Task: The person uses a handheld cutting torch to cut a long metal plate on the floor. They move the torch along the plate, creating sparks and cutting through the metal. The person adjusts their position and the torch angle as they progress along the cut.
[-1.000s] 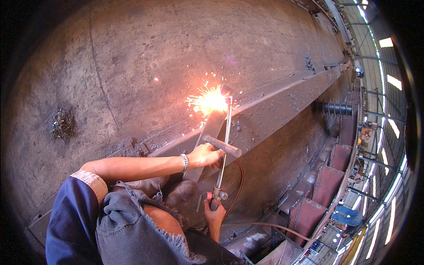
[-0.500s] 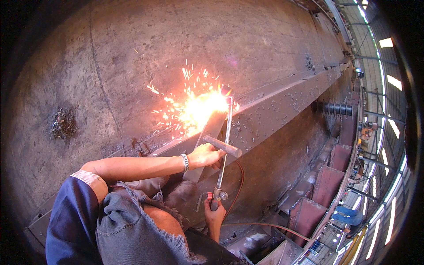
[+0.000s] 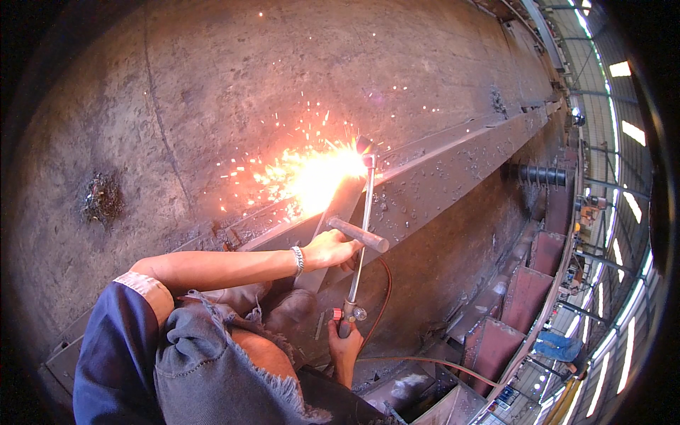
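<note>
In the middle of the frame, the torch: here it is, slanting up from the right hand, its head right beside the glare!
Right hand: down at lower centre, fingers wrapped around the torch's handle, thumb up near the red knob.
Left hand: just left of the torch, fingers bent at the short rod; their tips are partly hidden, so I cannot tell what they grip.
Sparks: what a burst, white at the core, orange specks flying left and upward!
Flat bar: reaching up into the glare, the rod lying across it.
Beam: long and grey, running from lower left to upper right, crumbs scattered on top.
Hose: reddish, curving to the right of the torch.
Scrap heap: a dark pile, far left.
Bracelet: silvery, on the left wrist.
</note>
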The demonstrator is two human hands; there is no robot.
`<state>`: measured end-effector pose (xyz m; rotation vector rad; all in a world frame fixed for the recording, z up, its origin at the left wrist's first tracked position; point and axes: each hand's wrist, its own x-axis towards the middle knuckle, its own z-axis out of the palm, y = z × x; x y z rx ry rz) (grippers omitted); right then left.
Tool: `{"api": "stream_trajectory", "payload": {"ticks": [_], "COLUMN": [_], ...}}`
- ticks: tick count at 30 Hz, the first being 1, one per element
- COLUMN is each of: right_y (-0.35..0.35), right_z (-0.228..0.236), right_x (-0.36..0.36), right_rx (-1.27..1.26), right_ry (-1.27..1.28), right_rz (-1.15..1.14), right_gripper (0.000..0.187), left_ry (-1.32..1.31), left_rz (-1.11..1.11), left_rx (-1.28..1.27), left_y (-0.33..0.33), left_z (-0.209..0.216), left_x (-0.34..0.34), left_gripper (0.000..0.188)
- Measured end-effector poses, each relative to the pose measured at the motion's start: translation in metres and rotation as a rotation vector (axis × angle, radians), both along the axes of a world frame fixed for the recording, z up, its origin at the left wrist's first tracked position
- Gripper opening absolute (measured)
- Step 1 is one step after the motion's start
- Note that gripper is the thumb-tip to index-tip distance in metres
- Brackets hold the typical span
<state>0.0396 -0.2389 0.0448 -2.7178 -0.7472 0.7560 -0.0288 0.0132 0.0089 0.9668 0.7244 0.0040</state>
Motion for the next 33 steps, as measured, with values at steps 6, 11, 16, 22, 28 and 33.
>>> {"api": "stream_trajectory", "payload": {"ticks": [6,11,16,22,28,33], "right_y": [-0.001,-0.002,-0.002,0.000,-0.001,0.000], "right_z": [-0.001,-0.001,0.001,0.001,0.000,0.003], "right_x": [0.001,0.002,0.001,0.000,0.001,0.001], "right_rx": [0.015,0.000,0.012,0.004,0.020,-0.034], "right_ry": [-0.002,0.005,0.007,0.025,0.018,-0.001], "right_rz": [0.049,0.042,0.047,-0.001,0.014,0.059], "right_gripper": [0.033,0.033,0.033,0.035,0.036,0.035], "left_ry": [-0.026,-0.018,-0.027,-0.024,-0.045,-0.042], "left_rz": [0.026,0.024,0.026,0.023,0.039,0.036], "left_rx": [-0.045,-0.044,-0.050,-0.068,-0.092,-0.092], "left_y": [0.001,0.001,0.001,0.002,0.002,0.001], "left_z": [0.003,0.003,0.004,0.007,0.006,0.006], "left_x": [-0.002,0.000,0.000,-0.001,-0.002,-0.001], "left_gripper": [0.042,0.042,0.041,0.039,0.038,0.038]}}
